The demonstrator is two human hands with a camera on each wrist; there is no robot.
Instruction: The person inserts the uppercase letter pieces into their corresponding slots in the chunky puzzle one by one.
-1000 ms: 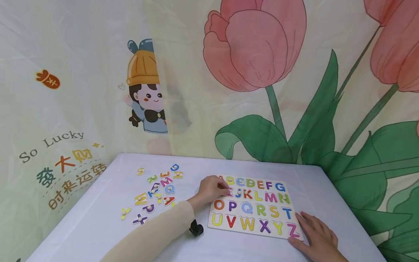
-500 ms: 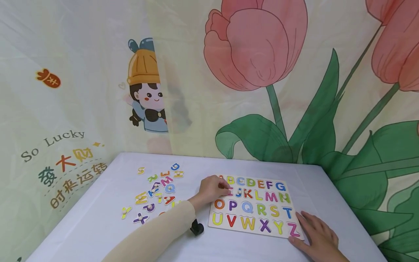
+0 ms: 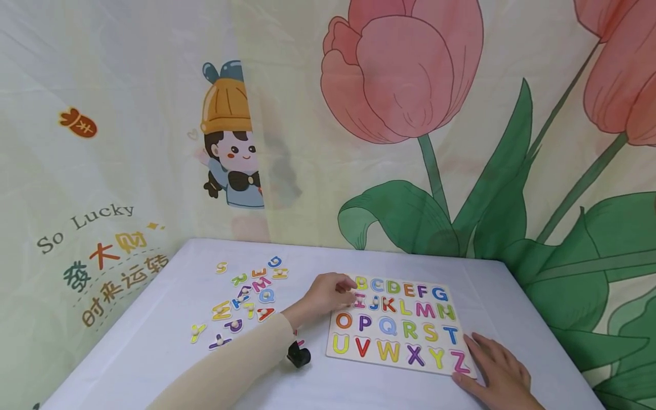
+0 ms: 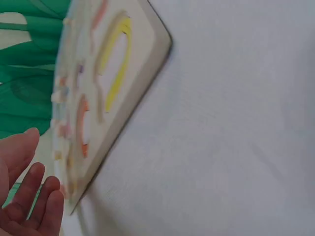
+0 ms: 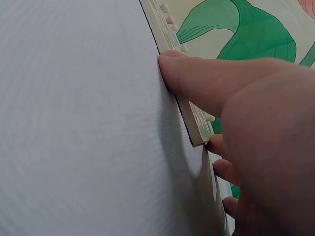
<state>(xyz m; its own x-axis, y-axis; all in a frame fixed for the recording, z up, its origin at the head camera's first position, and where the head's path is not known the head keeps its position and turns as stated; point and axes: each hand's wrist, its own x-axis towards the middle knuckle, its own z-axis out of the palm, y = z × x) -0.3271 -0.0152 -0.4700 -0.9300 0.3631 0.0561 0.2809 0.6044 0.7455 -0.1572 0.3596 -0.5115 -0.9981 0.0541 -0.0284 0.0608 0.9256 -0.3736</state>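
Observation:
A letter puzzle board [image 3: 400, 363] lies on the table with rows of coloured letters, some with small knobs. At its upper left, my left hand [image 3: 328, 295] hovers over the edge, next to the pink letter I [image 3: 360, 302]. In the left wrist view, that hand's thumb and fingers [image 4: 51, 214] stand apart with nothing visible between them. The hand hides the letters at the left ends of the upper two rows. My right hand [image 3: 496, 369] touches the board's near right corner, thumb [image 5: 197, 81] on the front edge and fingers along the right side, beside the pink Z [image 3: 459, 361].
Loose letter pieces lie scattered on the left of the white table [image 3: 154, 341], among them a yellow Y [image 3: 197, 333], a purple P [image 3: 234, 325] and a red A [image 3: 265, 314]. A black device [image 3: 299, 355] sits at the left wrist. A printed curtain [image 3: 302, 171] hangs behind.
My left hand has drawn back slightly to the left, and its fingers have come off the pink I, which now shows more fully. The right hand stays at the corner.

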